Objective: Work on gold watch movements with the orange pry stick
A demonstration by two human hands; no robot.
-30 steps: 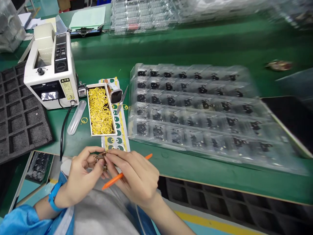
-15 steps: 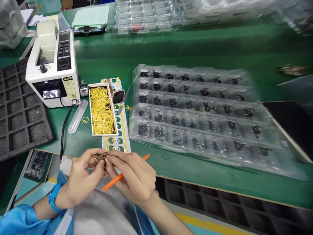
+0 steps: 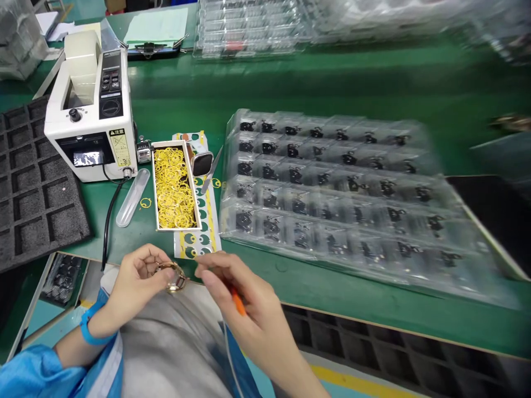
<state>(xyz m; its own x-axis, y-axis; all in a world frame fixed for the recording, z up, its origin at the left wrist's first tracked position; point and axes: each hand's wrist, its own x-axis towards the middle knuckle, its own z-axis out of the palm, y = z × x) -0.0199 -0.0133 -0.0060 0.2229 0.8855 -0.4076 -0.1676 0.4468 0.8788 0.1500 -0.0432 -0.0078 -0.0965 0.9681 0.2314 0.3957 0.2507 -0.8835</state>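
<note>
My left hand (image 3: 139, 279) is closed on a small gold ring-shaped part (image 3: 172, 276) just below the table's front edge. My right hand (image 3: 240, 301) is a short way to its right, fingers curled around an orange pen-like tool (image 3: 238, 303) that mostly hides in the palm. Its fingertips are pinched together near the part without touching it. A white box of yellow rings (image 3: 173, 186) lies on the green table (image 3: 332, 83) just beyond my hands, on a strip of sticker backing (image 3: 199, 232).
A white tape dispenser (image 3: 89, 105) stands at the left, with a black foam tray (image 3: 35, 188) beside it. A clear blister tray of black parts (image 3: 340, 188) fills the middle and right. A small watch-like device (image 3: 202, 162) and tweezers (image 3: 211, 168) lie by the box. More clear trays (image 3: 249, 27) are at the back.
My right hand has drawn away from the gold part to the right and turned, so the orange tool now points down into the palm. The left hand still holds the part.
</note>
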